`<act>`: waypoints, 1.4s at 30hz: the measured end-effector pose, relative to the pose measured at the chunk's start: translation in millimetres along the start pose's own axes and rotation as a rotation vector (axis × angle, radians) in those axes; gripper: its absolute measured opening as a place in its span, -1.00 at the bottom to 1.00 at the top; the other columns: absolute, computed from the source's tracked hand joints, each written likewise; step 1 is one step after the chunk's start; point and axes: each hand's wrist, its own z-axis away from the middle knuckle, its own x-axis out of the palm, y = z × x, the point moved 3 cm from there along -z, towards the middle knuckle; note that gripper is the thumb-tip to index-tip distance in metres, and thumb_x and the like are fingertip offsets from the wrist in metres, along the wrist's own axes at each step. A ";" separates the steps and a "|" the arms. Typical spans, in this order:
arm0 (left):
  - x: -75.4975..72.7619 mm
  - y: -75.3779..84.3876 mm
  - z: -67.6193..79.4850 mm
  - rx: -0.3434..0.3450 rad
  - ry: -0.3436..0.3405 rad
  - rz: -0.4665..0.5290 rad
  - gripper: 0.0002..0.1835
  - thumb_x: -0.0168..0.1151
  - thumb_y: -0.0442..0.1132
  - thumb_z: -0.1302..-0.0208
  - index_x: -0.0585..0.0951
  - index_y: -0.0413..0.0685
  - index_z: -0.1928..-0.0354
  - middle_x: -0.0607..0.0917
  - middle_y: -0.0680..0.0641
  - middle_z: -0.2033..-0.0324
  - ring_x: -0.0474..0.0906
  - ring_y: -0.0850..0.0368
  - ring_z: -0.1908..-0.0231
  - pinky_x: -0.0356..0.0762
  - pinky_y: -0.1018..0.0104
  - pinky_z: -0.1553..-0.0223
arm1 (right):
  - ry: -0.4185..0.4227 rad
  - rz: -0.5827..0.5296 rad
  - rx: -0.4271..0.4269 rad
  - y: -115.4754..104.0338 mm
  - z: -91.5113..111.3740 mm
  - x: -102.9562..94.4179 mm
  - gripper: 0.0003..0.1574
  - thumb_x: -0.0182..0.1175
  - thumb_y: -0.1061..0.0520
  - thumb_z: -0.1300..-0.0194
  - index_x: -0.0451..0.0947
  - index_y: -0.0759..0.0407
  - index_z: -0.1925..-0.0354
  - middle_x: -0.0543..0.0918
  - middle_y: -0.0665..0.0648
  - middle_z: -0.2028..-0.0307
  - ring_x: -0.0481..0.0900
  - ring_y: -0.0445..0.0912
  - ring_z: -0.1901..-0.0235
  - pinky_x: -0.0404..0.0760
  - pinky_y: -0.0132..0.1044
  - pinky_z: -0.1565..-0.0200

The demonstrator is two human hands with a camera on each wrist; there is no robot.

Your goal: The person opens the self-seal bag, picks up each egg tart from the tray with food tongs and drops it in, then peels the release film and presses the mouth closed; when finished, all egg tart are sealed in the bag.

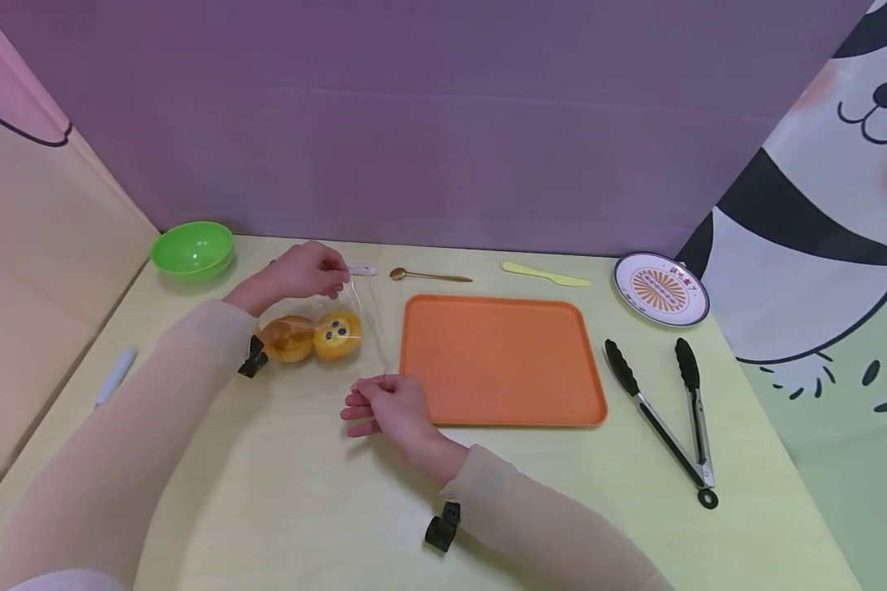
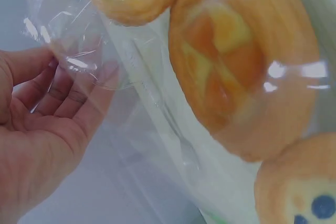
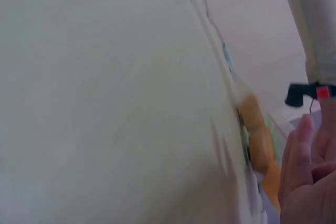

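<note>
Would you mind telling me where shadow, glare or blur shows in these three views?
Head view: fairly crisp, with soft shadows on the table; left wrist view: hard white glare spots on the clear plastic and over the pastries; right wrist view: dim and hazy, the pastries blurred, a soft shadow toward the lower right.

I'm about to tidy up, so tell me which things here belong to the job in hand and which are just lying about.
In the job: clear packaging, pinched by left hand; pastries inside.

Seemingly lying about: green bowl, orange tray, gold spoon, yellow knife, plate, tongs.
</note>
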 end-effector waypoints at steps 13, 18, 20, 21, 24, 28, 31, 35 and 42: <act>-10.2 -6.6 39.9 -0.004 0.205 0.430 -0.69 0.07 -0.18 -0.38 0.49 -0.34 0.05 0.64 -0.22 0.28 0.67 0.08 0.30 0.65 0.20 0.17 | -0.018 0.503 -0.307 -61.1 -11.7 -66.1 -0.75 0.10 0.14 -0.31 0.61 0.32 0.32 0.62 0.28 0.51 0.61 0.14 0.60 0.67 -0.08 0.51; -8.6 -0.8 58.4 0.042 0.314 0.554 -0.71 0.09 -0.20 -0.36 0.49 -0.33 0.07 0.68 -0.12 0.34 0.69 0.09 0.31 0.66 0.29 0.23 | 0.007 0.566 -0.416 -87.3 -12.9 -79.5 -0.80 0.15 0.14 -0.30 0.65 0.23 0.31 0.66 0.28 0.44 0.65 0.22 0.46 0.68 -0.05 0.42; -8.4 1.7 65.4 0.076 0.352 0.615 -0.72 0.11 -0.21 -0.34 0.50 -0.34 0.10 0.71 -0.10 0.38 0.70 0.07 0.34 0.66 0.27 0.25 | 0.015 0.590 -0.464 -97.9 -12.9 -82.9 -0.82 0.17 0.15 -0.29 0.67 0.21 0.31 0.68 0.25 0.44 0.66 0.19 0.43 0.68 -0.07 0.41; -8.5 3.3 68.9 0.090 0.366 0.633 -0.72 0.12 -0.21 -0.34 0.50 -0.34 0.12 0.72 -0.09 0.40 0.70 0.08 0.35 0.66 0.26 0.25 | 0.014 0.587 -0.484 -102.7 -12.8 -84.4 -0.82 0.17 0.16 -0.29 0.67 0.22 0.31 0.68 0.24 0.45 0.67 0.17 0.41 0.69 -0.07 0.40; -9.4 8.2 79.1 0.118 0.406 0.651 -0.73 0.14 -0.19 -0.32 0.51 -0.32 0.13 0.71 -0.06 0.42 0.70 0.10 0.37 0.66 0.24 0.25 | 0.016 0.588 -0.535 -115.3 -12.5 -88.5 -0.83 0.18 0.18 -0.29 0.67 0.25 0.32 0.69 0.23 0.47 0.68 0.07 0.43 0.69 -0.09 0.39; -10.7 13.3 92.1 0.137 0.442 0.666 -0.75 0.14 -0.21 -0.32 0.53 -0.30 0.16 0.70 -0.07 0.42 0.69 0.11 0.38 0.66 0.24 0.26 | 0.028 0.628 -0.571 -126.0 -11.0 -91.7 -0.81 0.16 0.15 -0.32 0.64 0.24 0.31 0.68 0.20 0.45 0.66 -0.06 0.46 0.69 -0.22 0.40; -10.9 15.0 100.6 0.170 0.468 0.715 -0.79 0.16 -0.24 -0.30 0.54 -0.30 0.18 0.69 -0.05 0.43 0.70 0.12 0.40 0.66 0.25 0.29 | 0.023 0.647 -0.616 -130.9 -8.9 -91.1 -0.81 0.13 0.15 -0.34 0.62 0.24 0.30 0.66 0.18 0.44 0.65 -0.01 0.43 0.67 -0.25 0.40; -12.9 18.6 112.2 0.207 0.524 0.721 -0.82 0.17 -0.25 -0.29 0.56 -0.25 0.19 0.66 -0.01 0.43 0.68 0.15 0.41 0.66 0.31 0.32 | 0.009 0.645 -0.672 -139.2 -0.5 -86.1 -0.81 0.09 0.17 -0.37 0.58 0.25 0.31 0.65 0.15 0.44 0.63 0.02 0.40 0.68 -0.18 0.34; -21.2 32.0 127.3 0.346 0.594 0.772 -0.89 0.18 -0.36 -0.26 0.58 -0.29 0.23 0.68 -0.06 0.42 0.66 0.15 0.45 0.65 0.38 0.33 | -0.022 0.636 -0.681 -148.0 3.2 -81.2 -0.81 0.08 0.13 -0.37 0.58 0.18 0.31 0.69 0.11 0.40 0.64 -0.10 0.37 0.67 -0.19 0.28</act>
